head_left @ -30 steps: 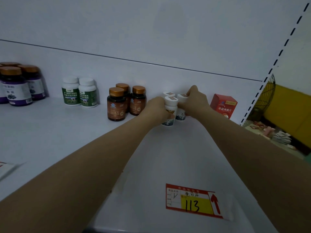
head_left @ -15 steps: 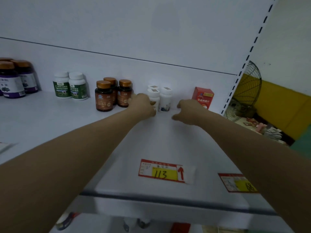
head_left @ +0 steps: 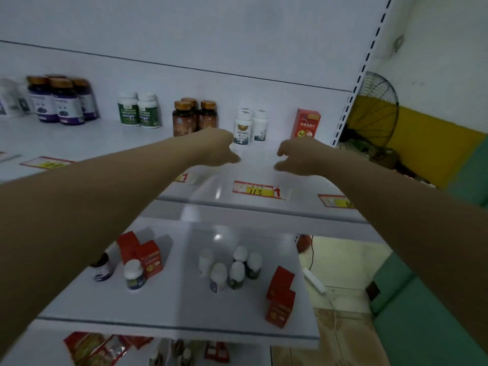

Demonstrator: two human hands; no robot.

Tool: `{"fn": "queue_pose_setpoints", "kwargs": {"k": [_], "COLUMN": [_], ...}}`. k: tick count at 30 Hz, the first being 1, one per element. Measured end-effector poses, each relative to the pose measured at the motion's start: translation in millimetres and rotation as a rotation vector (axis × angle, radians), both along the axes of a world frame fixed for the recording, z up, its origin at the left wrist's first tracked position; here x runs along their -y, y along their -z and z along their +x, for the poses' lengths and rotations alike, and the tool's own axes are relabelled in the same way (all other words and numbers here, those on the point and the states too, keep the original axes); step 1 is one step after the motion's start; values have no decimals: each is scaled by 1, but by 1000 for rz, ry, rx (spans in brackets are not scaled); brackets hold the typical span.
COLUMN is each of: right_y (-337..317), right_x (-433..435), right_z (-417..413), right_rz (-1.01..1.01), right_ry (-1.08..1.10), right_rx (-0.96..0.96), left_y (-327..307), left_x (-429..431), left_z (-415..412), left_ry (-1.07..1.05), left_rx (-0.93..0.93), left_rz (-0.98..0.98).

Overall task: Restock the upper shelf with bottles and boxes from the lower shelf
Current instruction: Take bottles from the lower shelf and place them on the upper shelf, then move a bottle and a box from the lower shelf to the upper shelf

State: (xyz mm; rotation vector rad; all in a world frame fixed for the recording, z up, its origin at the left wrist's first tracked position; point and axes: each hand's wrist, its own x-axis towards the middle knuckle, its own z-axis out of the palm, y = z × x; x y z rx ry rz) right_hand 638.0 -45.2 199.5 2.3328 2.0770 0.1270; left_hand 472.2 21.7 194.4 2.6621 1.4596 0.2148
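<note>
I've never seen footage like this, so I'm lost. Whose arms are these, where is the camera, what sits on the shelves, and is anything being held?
No machine here: a person wears a camera on the head, looking forward and down, so both bare arms show. The left hand and right hand hover over the upper shelf, fingers loosely curled, holding nothing. At its back stand white bottles, brown bottles and a red box. The lower shelf carries more small bottles and red boxes.

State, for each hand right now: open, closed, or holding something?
Left hand: open, loosely relaxed, holding nothing.
Right hand: open, loosely relaxed, holding nothing.
</note>
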Motion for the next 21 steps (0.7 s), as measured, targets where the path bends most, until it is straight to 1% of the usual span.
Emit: {"fn": "queue_pose_setpoints", "kwargs": {"k": [8, 11, 15, 21], "right_y": [4, 12, 31, 85], "right_x": [98, 132, 169, 195], "right_z": [-63, -84, -103, -105], "right_rz": [188, 237, 268, 151], "right_ry": [112, 157, 202, 262], "right_rx": [28, -10, -88, -203], "left_y": [10, 22, 50, 104], "left_x": [84, 115, 144, 154], "left_z": [-60, -81, -97, -106], "left_ry": [234, 318, 363, 335], "left_rx": [259, 374, 341, 243], "left_rz": [135, 136, 61, -109]}}
